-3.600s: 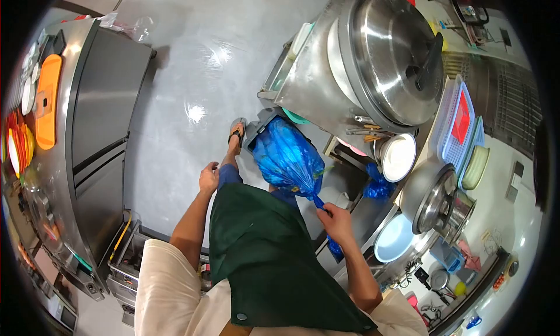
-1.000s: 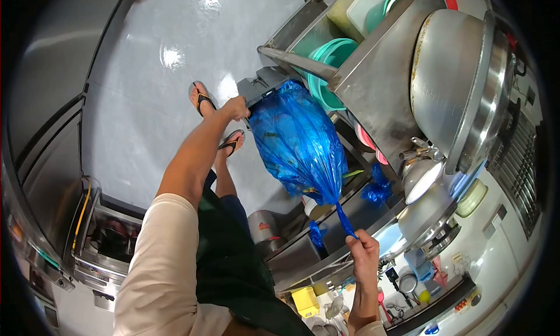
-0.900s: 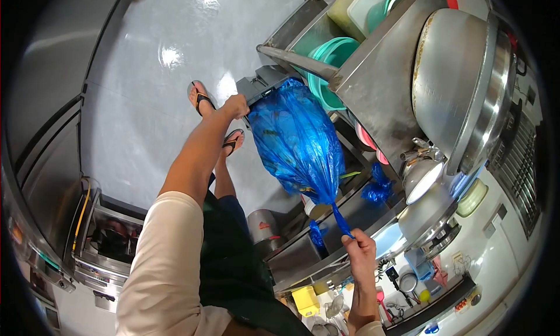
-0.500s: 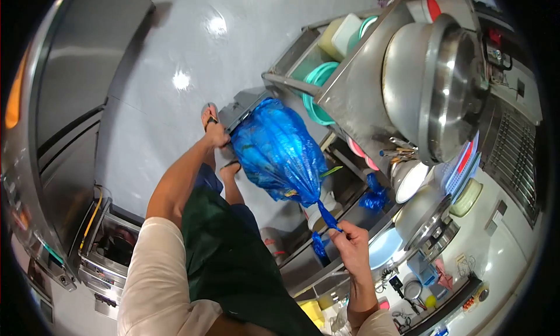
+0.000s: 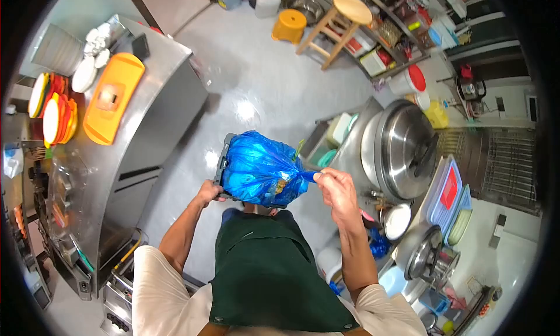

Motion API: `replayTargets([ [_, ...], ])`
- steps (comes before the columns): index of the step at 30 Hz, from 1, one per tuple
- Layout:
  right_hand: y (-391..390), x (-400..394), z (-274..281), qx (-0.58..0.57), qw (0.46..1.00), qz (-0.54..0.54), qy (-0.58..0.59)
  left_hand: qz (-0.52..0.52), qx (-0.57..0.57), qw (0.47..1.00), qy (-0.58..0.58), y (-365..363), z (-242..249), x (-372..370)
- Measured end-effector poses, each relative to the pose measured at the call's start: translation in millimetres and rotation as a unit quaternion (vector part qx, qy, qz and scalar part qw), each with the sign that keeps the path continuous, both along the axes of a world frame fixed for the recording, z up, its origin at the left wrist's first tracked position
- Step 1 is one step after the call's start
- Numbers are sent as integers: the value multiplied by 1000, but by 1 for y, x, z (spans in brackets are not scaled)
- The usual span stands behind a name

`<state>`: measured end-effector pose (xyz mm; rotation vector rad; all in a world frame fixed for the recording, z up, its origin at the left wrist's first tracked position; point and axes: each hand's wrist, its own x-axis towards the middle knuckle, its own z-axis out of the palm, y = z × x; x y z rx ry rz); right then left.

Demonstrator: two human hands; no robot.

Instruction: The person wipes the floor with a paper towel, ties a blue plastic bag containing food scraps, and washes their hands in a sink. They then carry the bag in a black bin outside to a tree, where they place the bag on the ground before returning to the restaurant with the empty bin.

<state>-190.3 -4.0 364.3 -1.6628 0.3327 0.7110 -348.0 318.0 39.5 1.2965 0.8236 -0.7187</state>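
Note:
A full, shiny blue plastic bag (image 5: pixel 256 167) is held up in front of my apron. Food scraps show through near its gathered neck, and a green stalk pokes out at the top. My right hand (image 5: pixel 339 195) is closed around the twisted neck of the bag. On the other side, my left hand (image 5: pixel 210 192) grips the edge of a dark grey plastic crate (image 5: pixel 222 161). The bag sits against this crate, which mostly hides behind it.
A steel counter (image 5: pixel 146 97) with an orange tray (image 5: pixel 114 98) stands at left. To the right, a steel cart carries a large lidded pot (image 5: pixel 402 149). A wooden stool (image 5: pixel 352 9) and a yellow stool (image 5: pixel 290 25) stand on the grey floor ahead.
The bag and crate have come up off the floor towards my body. My left hand has moved from down by my foot to waist height, with the crate. My view has tilted up.

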Motion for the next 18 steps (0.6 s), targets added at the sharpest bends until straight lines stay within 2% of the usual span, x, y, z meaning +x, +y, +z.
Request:
replayTargets([
  [2, 21, 28, 12, 19, 1000, -12, -19, 19, 33, 999, -32, 10, 35, 41],
  [9, 63, 165, 43, 56, 995, -21, -81, 42, 66, 994, -72, 53, 81, 219],
  [10, 71, 193, 45, 68, 993, -21, -96, 26, 45, 996, -70, 60, 74, 252],
  [11, 85, 249, 46, 88, 989, -20, -114, 12, 33, 997, -71, 74, 82, 317],
  [13, 106, 310, 50, 105, 986, 3, -129, 36, 38, 997, -62, 80, 105, 376],
  [15, 129, 367, 60, 124, 985, 0, -123, 34, 11, 998, -57, 97, 89, 434],
  [16, 139, 397, 63, 115, 983, 5, -143, 48, 13, 997, -57, 97, 120, 461],
  [18, 160, 456, 70, 117, 980, 16, -160, 54, 0, 998, -45, 117, 100, 515],
])
